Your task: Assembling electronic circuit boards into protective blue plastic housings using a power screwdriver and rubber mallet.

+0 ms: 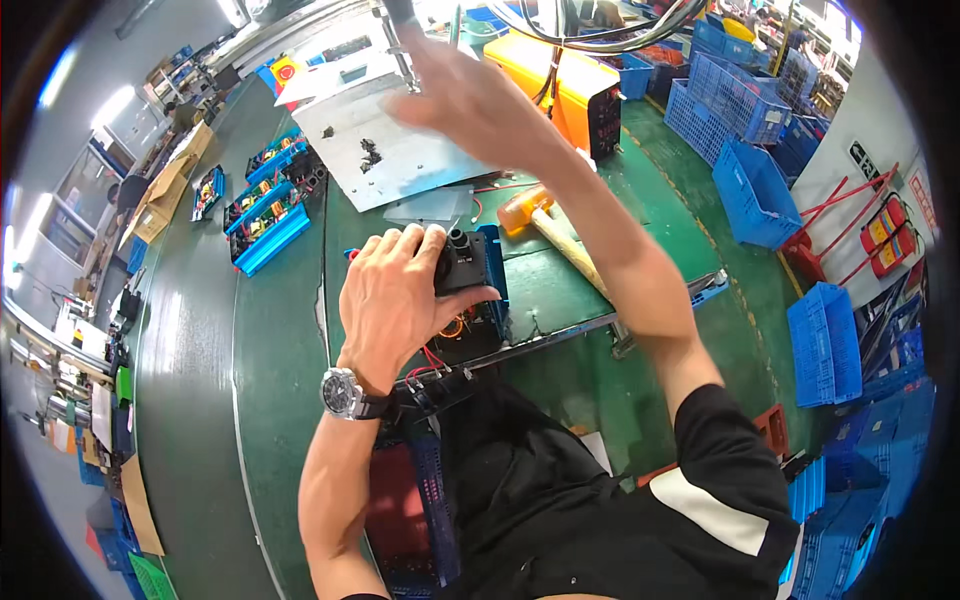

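Observation:
My left hand (pixel 388 292), with a watch on the wrist, lies over a small electronic unit (pixel 466 268) at the front edge of the green bench. Its fingers are bent round the far left side and the thumb stretches across the near side. The unit has a black face with a round black knob or fitting, blue side panels, and red and orange wires at its near end. My right hand (pixel 470 105) is raised over a grey metal plate, blurred by motion, its thumb apart. Its other fingers are smeared beside a hanging grey cylindrical tool (pixel 398 14); contact cannot be made out.
Dark screws lie on the metal plate (pixel 345 180). A mallet (pixel 555 232) with an amber head and wooden handle rests right of the unit. Behind it stands an orange machine (pixel 560 80). Several blue open units (pixel 270 238) sit on the left belt. Blue crates (pixel 755 195) line the right.

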Available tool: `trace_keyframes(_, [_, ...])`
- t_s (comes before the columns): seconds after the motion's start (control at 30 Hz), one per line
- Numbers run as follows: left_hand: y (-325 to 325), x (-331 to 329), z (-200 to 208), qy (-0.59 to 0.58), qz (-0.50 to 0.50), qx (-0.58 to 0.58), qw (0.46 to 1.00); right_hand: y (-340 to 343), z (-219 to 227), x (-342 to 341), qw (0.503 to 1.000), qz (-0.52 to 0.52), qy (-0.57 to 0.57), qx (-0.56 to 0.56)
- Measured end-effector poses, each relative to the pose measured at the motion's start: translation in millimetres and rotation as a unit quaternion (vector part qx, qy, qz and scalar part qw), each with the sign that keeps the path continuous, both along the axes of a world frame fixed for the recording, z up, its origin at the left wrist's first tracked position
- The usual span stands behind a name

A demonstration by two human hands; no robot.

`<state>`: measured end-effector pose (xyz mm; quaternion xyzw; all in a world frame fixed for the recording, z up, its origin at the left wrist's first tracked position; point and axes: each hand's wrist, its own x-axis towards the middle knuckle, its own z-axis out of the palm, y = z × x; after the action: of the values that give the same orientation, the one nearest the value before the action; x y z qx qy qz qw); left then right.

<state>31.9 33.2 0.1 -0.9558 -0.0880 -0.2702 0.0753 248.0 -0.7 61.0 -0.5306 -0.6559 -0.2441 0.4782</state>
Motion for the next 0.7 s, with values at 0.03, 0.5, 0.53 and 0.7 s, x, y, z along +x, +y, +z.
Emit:
trace_keyframes(0.03, [1.8,-0.5,-1.8,-0.008,-0.006,-0.005,1.000,32.9,26.7,-4.2,0.995,-0.002,0.074,0.074])
trace_keyframes(0.5, [-6.2,17.5,4.0,0.007,-0.030,-0.035,0.999,115.6,-8.7,172.6,0.938,-0.255,-0.104,-0.209])
trace_keyframes(0.53, [9.9,-20.1,3.6,0.016,0.033,-0.020,0.999,65.4,-0.1,76.5,0.956,-0.193,-0.098,-0.198])
trace_keyframes(0.7, [-10.7,10.6,8.6,-0.011,-0.021,-0.024,0.999,-89.1,117.6,-72.2,0.917,0.077,0.391,-0.017])
